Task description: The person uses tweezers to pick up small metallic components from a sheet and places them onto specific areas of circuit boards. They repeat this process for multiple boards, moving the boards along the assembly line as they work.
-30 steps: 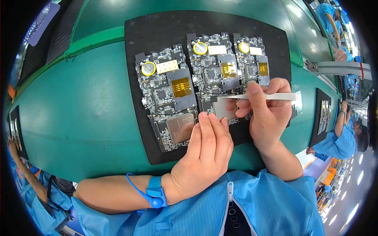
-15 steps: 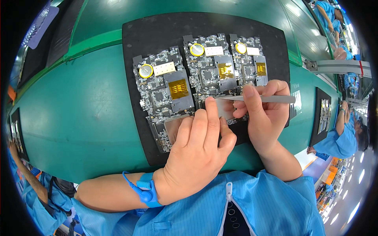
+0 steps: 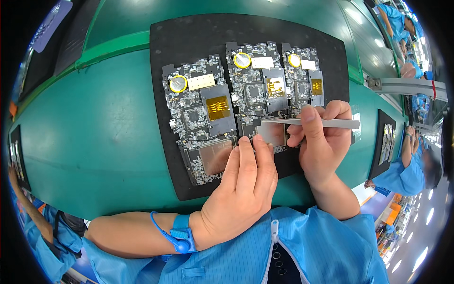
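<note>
My right hand (image 3: 325,146) grips a pair of grey metal tweezers (image 3: 341,124). Their tip reaches left to the top edge of a shiny metal plate (image 3: 274,135) on the middle circuit board (image 3: 256,93). Below that tip, my left hand (image 3: 240,189) lies with fingers stretched out, fingertips at the plate's lower left side and nothing held. A blue wrist strap (image 3: 182,234) circles my left wrist. To the left lies another circuit board (image 3: 193,115) with a similar plate (image 3: 217,158); a third circuit board (image 3: 303,89) lies to the right, its lower part hidden by my right hand.
A black mat (image 3: 198,35) under the boards rests on the green tabletop (image 3: 104,137). Further black mats with boards lie at the far right (image 3: 382,144) and far left (image 3: 19,156). Co-workers in blue sit at both sides. A grey metal rail (image 3: 409,85) crosses the upper right.
My left hand has drawn back toward me, its index finger leaving the plate's top edge, and more of the plate shows. The tweezers have shifted slightly right and down. The boards sit slightly further right in view.
</note>
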Demonstrator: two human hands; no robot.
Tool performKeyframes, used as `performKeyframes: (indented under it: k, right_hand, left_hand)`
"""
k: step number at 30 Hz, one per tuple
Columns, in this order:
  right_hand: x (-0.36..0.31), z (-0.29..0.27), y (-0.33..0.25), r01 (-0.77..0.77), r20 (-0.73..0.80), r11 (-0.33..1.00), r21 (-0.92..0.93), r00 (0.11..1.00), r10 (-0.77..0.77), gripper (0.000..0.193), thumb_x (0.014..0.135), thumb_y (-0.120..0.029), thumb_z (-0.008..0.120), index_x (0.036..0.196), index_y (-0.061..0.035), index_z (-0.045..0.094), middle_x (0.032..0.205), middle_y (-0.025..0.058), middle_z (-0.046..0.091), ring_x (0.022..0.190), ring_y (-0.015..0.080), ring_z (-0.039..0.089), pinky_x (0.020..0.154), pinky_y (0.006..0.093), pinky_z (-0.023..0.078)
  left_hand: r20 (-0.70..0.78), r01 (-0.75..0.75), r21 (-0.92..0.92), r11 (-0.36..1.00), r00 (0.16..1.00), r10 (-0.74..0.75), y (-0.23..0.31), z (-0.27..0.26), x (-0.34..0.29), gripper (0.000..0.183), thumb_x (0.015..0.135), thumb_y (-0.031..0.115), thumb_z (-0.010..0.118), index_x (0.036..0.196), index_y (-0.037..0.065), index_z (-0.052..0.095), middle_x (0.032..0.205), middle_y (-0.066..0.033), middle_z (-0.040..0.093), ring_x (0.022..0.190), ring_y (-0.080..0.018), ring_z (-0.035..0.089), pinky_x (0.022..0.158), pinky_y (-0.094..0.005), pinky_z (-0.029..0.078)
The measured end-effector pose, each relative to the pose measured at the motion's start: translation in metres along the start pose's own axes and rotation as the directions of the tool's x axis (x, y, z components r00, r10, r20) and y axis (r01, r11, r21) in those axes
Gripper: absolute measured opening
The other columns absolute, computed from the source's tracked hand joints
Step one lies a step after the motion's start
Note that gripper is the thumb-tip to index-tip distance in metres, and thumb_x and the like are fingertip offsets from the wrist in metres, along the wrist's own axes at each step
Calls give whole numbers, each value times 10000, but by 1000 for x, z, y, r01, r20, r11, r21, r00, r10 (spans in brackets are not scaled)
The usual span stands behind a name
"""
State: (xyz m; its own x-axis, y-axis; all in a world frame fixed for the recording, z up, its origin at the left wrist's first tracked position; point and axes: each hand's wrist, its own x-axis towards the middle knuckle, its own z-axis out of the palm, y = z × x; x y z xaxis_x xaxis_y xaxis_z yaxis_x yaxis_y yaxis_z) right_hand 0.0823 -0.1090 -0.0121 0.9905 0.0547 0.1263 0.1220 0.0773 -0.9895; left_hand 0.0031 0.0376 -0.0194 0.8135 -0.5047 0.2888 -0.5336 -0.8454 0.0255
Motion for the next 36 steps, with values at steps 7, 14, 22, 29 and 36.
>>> performKeyframes:
  k: [7, 14, 22, 29, 36]
  right_hand:
    - [5, 2, -4, -82, -29, 995, -62, 996, 81, 274, 877, -42, 628, 886, -56, 355, 700, 75, 592, 551, 82, 608, 460, 187, 514]
    - [2, -2, 0, -34, 43, 999, 0, 999, 34, 279, 874, -14, 620, 903, -55, 345, 723, 94, 599, 566, 90, 604, 475, 187, 512]
    - [-2, 2, 4, 100, 122, 990, -102, 989, -87, 281, 864, 22, 618, 894, -45, 346, 744, 119, 622, 569, 91, 593, 488, 188, 481]
    - [-11, 2, -1, 293, 218, 909, -297, 947, -235, 310, 811, 36, 666, 637, -63, 429, 712, 135, 657, 542, 104, 565, 475, 229, 429]
    - [-6, 2, -2, 539, 409, 697, -473, 835, -368, 237, 731, 9, 727, 608, -74, 542, 700, 68, 656, 503, 164, 550, 448, 258, 409]
  left_hand:
    - [-14, 1, 24, 1000, 1000, 0, 0, 2, -1, 496, 753, 325, 626, 1081, -47, 624, 1162, -262, 543, 1070, -387, 531, 863, -422, 504]
    - [-3, -13, 45, 999, 1000, 13, 0, 0, -1, 479, 763, 326, 614, 1074, -38, 630, 1167, -260, 544, 1076, -387, 533, 864, -418, 503]
    - [2, -40, 106, 994, 999, 40, -1, 0, -1, 461, 799, 334, 565, 1068, -33, 634, 1147, -251, 561, 1075, -380, 542, 864, -412, 502]
    - [-14, -36, 89, 995, 999, 38, -2, 2, -2, 437, 829, 315, 548, 1053, -51, 629, 1132, -251, 568, 1069, -384, 546, 862, -411, 503]
    - [-47, -29, 94, 995, 998, 33, -1, 5, -2, 377, 850, 277, 541, 1014, -52, 621, 1125, -250, 570, 1040, -378, 561, 848, -408, 510]
